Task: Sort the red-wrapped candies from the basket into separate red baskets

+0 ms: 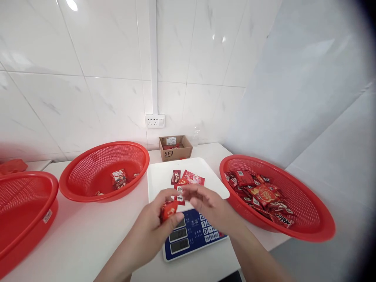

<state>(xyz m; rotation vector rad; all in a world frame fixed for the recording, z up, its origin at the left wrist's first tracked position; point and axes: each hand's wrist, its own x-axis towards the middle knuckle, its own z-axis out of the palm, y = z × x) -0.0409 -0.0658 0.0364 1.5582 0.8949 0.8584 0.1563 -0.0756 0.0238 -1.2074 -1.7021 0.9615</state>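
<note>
My left hand (155, 221) is closed around small red snack packets (169, 210), in front of a white electronic scale (157, 176). Close beside it is my right hand (207, 201), fingers half curled and apart, with nothing visible in it. The fingertips of both hands nearly meet over the scale's front. Several red packets lie on the scale's plate, among them a dark red one (175, 177) and a larger pink-red one (194, 178). My hands partly cover the blue panel (195, 235) with its displays and keys.
To the right stands a red basket (308, 196) heaped with red packets. A second red basket (79, 164) at the left holds a few packets, and another (29, 219) sits at the far left edge. Behind the scale is a small cardboard box (178, 152) against the tiled wall.
</note>
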